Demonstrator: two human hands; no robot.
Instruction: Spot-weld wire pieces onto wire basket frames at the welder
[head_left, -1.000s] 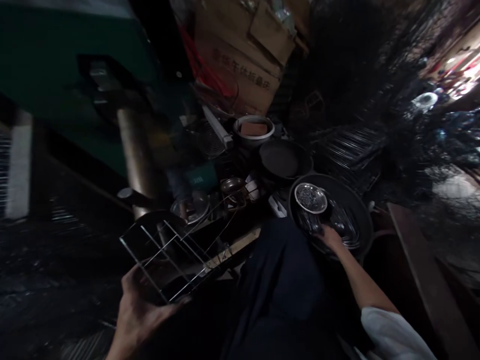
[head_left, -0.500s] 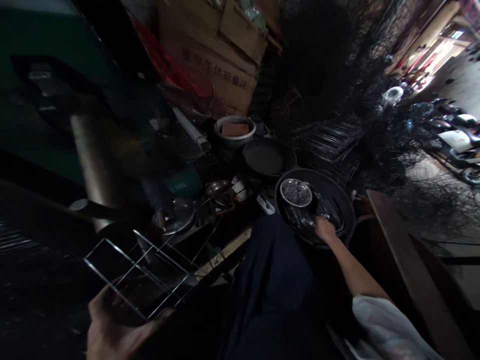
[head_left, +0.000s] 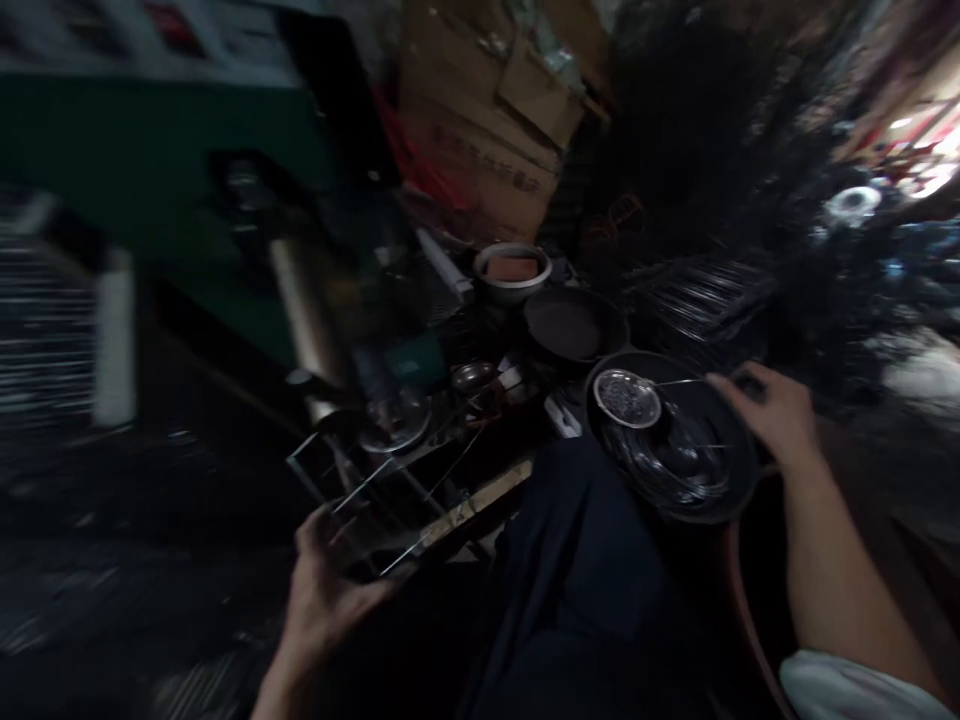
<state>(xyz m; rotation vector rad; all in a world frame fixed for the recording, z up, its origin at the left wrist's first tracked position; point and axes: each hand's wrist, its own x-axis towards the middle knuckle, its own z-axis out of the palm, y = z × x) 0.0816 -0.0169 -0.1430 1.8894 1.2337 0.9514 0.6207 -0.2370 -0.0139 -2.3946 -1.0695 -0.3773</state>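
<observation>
A wire rack (head_left: 363,485) is held up at the left, in front of a metal cylinder (head_left: 300,310), its rods blurred. It is gripped by the left hand (head_left: 330,590), with thumb and fingers spread wide along its near side. A thin metal rod (head_left: 684,381) is pinched between the thumb and fingertips of the right hand (head_left: 776,410), above a black basin (head_left: 742,470). In that basin are set a steel bowl (head_left: 627,398) filled with small bits, too blurred to be named, and a heap of bent wires (head_left: 660,470). The bowl could be tipped if its rim were caught by the rod, since it appears to be supported by loose wires; the rack could be twisted out of the wide grip if the cylinder were knocked. A dark pan (head_left: 570,325) and a white-rimmed tub (head_left: 512,269) are placed beyond the basin, near stacked wire racks (head_left: 697,295). The dim, cluttered room is backed by a cardboard box (head_left: 480,160) and a green panel (head_left: 142,130), with brightness admitted at the upper right.
</observation>
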